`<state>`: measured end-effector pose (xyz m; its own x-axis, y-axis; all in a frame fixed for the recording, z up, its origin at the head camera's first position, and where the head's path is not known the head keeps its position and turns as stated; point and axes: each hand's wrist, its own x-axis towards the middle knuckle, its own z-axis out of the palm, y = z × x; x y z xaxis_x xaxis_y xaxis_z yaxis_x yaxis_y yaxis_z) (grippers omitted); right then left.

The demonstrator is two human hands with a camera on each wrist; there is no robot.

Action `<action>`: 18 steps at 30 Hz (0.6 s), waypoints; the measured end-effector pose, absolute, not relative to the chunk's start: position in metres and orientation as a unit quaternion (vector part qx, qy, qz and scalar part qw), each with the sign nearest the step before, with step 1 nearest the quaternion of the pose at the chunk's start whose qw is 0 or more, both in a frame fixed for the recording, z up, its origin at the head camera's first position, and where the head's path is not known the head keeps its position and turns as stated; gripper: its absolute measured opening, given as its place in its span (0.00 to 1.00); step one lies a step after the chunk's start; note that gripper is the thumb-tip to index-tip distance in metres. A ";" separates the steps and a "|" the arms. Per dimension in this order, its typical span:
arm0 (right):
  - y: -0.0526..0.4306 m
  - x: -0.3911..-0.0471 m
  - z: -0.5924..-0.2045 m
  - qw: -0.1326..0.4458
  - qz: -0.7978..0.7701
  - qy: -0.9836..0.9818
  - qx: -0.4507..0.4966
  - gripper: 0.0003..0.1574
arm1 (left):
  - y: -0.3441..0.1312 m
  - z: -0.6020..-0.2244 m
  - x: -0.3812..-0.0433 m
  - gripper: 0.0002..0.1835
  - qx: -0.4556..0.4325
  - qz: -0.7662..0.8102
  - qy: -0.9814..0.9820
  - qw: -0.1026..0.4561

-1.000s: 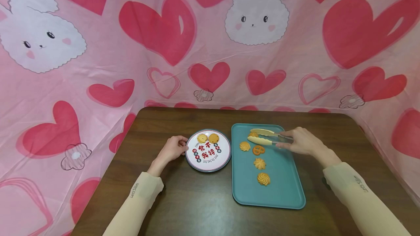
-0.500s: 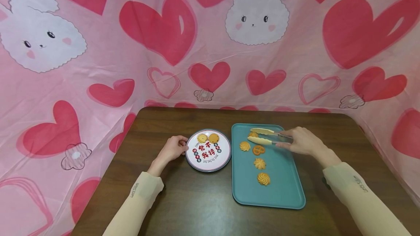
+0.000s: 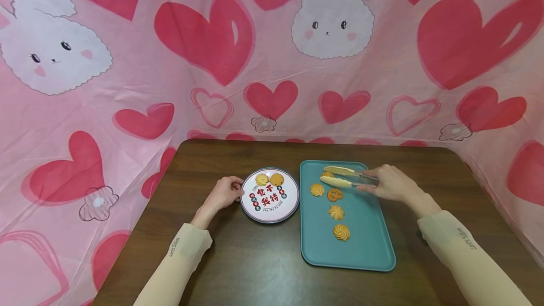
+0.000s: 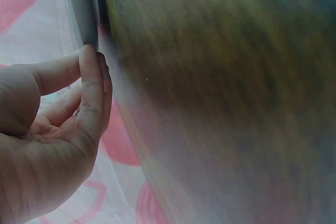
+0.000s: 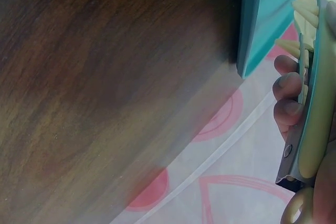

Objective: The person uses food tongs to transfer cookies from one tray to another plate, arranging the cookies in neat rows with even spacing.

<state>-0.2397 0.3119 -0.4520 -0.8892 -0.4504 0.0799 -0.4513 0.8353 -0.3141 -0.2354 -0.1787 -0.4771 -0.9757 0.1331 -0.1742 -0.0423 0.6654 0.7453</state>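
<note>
My left hand pinches the left rim of a round white plate printed with red characters; the left wrist view shows its thumb and fingertips together at the plate's edge. Two round cookies lie near the plate's far side. Over the teal tray, my right hand grips cream-tipped tongs. The tong tips stand apart on either side of a cookie, which they partly hide. Below them on the tray are a pretzel-shaped cookie and swirled cookies.
The plate stands close against the tray's left edge on a dark wooden table. Behind and to the sides hangs a pink cloth with hearts and rabbits.
</note>
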 end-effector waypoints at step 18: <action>0.307 -0.244 -0.443 0.009 0.181 -0.952 0.245 0.35 | -0.179 -0.476 -0.235 0.18 0.028 0.411 0.905 0.111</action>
<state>-0.2445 0.3066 -0.4425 -0.8795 -0.4639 0.1064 -0.4706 0.8138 -0.3410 -0.2351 -0.1795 -0.4761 -0.9737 0.1413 -0.1785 -0.0413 0.6612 0.7490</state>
